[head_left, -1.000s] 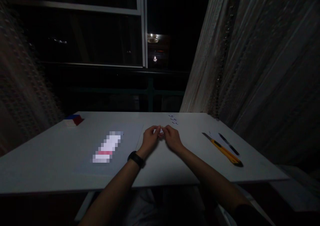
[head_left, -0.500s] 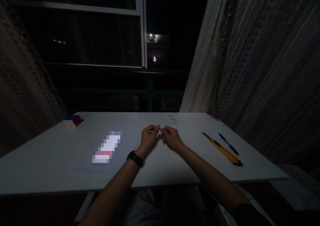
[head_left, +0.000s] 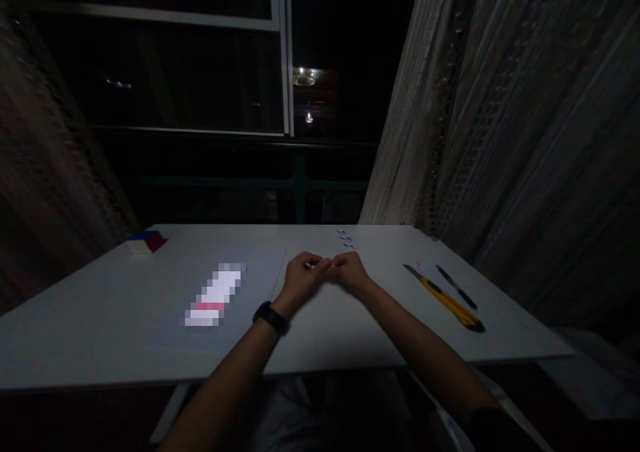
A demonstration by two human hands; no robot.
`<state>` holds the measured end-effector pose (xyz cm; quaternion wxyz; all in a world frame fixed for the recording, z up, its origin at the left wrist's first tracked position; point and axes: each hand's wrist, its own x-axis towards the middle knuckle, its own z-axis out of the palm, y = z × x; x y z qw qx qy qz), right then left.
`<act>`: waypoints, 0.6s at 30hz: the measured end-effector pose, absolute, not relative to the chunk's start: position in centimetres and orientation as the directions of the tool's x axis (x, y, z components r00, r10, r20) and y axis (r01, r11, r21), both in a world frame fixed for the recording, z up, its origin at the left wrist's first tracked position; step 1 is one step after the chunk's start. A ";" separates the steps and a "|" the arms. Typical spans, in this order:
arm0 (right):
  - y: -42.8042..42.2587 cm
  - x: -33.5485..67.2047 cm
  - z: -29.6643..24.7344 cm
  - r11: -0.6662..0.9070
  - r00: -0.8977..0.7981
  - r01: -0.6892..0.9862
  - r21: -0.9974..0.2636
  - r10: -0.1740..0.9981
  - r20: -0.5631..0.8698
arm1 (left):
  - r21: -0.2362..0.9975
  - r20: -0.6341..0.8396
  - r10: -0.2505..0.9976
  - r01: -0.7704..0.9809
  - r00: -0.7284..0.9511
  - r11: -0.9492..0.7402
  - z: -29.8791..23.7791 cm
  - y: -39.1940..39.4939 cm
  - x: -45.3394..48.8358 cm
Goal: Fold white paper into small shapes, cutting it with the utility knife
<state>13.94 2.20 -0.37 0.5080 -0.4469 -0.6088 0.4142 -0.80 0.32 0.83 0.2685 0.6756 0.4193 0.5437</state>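
Observation:
Both my hands meet over the middle of the white table point(head_left: 100, 319). My left hand point(head_left: 299, 280), with a black watch on its wrist, has its fingers curled in a pinch. My right hand point(head_left: 350, 271) is curled the same way, its fingertips touching those of the left. Between the fingertips shows a tiny white piece point(head_left: 311, 265), too small to name. A few small pale bits point(head_left: 346, 239) lie on the table just beyond my hands.
A yellow utility knife point(head_left: 447, 299) and a black pen point(head_left: 456, 287) lie at the right. A grey sheet point(head_left: 260, 272) carries a blurred white and red item point(head_left: 213, 299). A red-and-blue block point(head_left: 145, 241) sits far left. Curtains hang on both sides of a dark window.
My hands have drawn closer together, fingertips now touching. The white piece shows less between them. Nothing else on the table has moved.

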 end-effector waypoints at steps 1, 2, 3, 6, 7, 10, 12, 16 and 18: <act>2.3 14.0 -0.5 0.270 -0.066 0.180 -0.946 0.963 0.263 | 0.810 0.518 0.853 0.283 0.066 -0.514 0.7 0.4 -0.7; 2.3 14.0 -0.5 0.286 -0.056 0.246 -0.926 0.958 0.281 | 0.801 0.526 0.847 0.292 0.073 -0.523 0.6 0.4 -0.7; 2.3 13.9 -0.4 0.300 -0.053 0.311 -0.902 0.953 0.299 | 0.789 0.536 0.841 0.309 0.076 -0.531 0.6 0.4 -0.6; 1.8 13.9 0.0 0.326 -0.061 0.450 -0.832 0.940 0.336 | 0.735 0.567 0.820 0.398 0.084 -0.549 0.6 0.4 -0.7; 1.6 13.9 0.2 0.335 -0.067 0.480 -0.811 0.936 0.347 | 0.708 0.580 0.809 0.430 0.096 -0.559 0.7 0.3 -0.8; 1.2 14.2 0.6 0.387 -0.118 0.554 -0.737 0.913 0.391 | 0.587 0.630 0.756 0.528 0.177 -0.613 1.0 -0.1 -1.1; 1.1 14.4 0.7 0.423 -0.169 0.590 -0.688 0.898 0.407 | 0.490 0.652 0.720 0.593 0.238 -0.639 1.1 -0.4 -1.2; 1.3 14.6 0.6 0.424 -0.231 0.586 -0.690 0.904 0.360 | 0.440 0.642 0.727 0.660 0.243 -0.609 1.2 -0.5 -1.3; 1.3 14.7 0.6 0.401 -0.238 0.545 -0.736 0.916 0.323 | 0.489 0.618 0.760 0.659 0.201 -0.572 1.3 -0.4 -1.3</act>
